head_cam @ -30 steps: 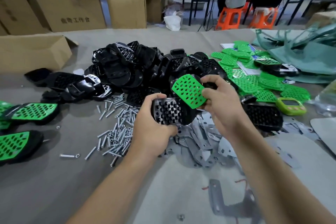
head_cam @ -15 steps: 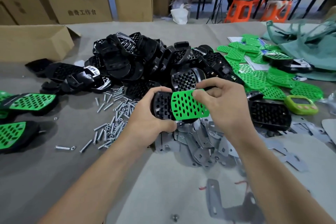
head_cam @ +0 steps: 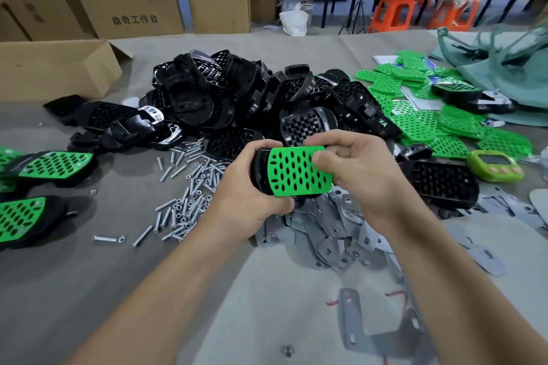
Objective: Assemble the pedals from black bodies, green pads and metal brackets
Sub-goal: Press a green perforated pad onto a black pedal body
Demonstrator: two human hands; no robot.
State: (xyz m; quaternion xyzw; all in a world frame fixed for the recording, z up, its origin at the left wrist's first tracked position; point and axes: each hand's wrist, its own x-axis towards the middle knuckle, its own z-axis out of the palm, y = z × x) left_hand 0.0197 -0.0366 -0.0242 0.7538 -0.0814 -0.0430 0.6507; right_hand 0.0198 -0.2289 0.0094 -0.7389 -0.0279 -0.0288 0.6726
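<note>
Nearest: one bent bracket [head_cam: 364, 332] flat on the table [head_cam: 89, 290], with a loose nut [head_cam: 287, 350] just left of it. Both forearms come in from the bottom edge.

Left hand [head_cam: 249, 198] grips the left end of a black body [head_cam: 258, 170], fingers and thumb curled round it. Right hand [head_cam: 360, 178] pinches the right end of a green pad [head_cam: 296, 172], thumb on the top face and fingers curled over the far edge. Pad lies on the body and covers most of it; the body's left end shows. Both are held up over the bracket heap [head_cam: 326, 234], mid-frame.

Screws [head_cam: 184, 195] are scattered left of the hands. Two finished pedals [head_cam: 50, 167] sit at the left edge. A spare body [head_cam: 439, 184] lies right of the hands, a green timer [head_cam: 495, 167] just beyond it.

Farther back: a big heap of bodies [head_cam: 237, 98] in the centre and loose pads [head_cam: 430, 115] spread to its right. Open box [head_cam: 53, 68] far left on the table. Stacked cartons [head_cam: 133, 3] behind it. Orange stools [head_cam: 394, 12] far right, with people seated at tables.
</note>
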